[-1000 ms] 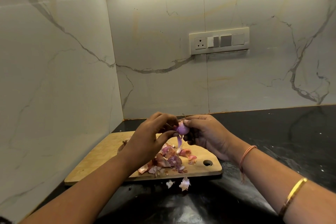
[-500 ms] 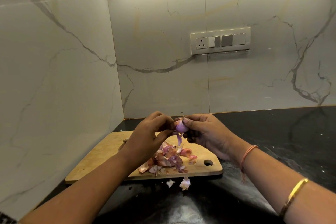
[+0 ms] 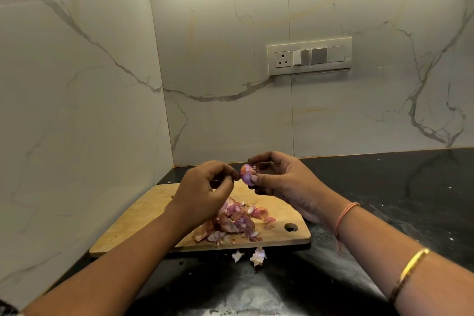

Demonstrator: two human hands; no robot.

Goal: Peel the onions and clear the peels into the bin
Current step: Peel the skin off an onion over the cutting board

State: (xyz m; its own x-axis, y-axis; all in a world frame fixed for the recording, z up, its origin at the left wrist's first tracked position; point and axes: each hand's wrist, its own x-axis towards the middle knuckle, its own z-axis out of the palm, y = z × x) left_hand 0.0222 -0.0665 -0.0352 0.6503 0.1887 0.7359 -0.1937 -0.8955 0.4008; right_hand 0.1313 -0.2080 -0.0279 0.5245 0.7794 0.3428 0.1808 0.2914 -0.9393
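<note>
since a second ago the left hand (image 3: 205,195) has drawn back a little from the onion (image 3: 246,174), and the strip of skin that hung under the bulb is gone from it. the onion is small and round, glossy pale purple with pinkish streaks, and a ragged bit of skin is left at its top. it is held in the air above the far edge of the wooden cutting board (image 3: 143,215), pinched between the thumb and curled fingers of the right hand (image 3: 282,182). the left hand sits just beside the onion, above the board's middle, its thumb and fingertips pressed together; whether a shred of skin lies between them cannot be told. on the board, under the left hand, lies a loose pile of peels (image 3: 236,220), pink, purple and brown, spreading toward the round hole at the board's right end. two pale scraps (image 3: 257,256) lie on the black countertop (image 3: 384,200) just off the board's near edge. the right arm wears a thread bracelet (image 3: 345,215) and a gold bangle (image 3: 410,269).
</note>
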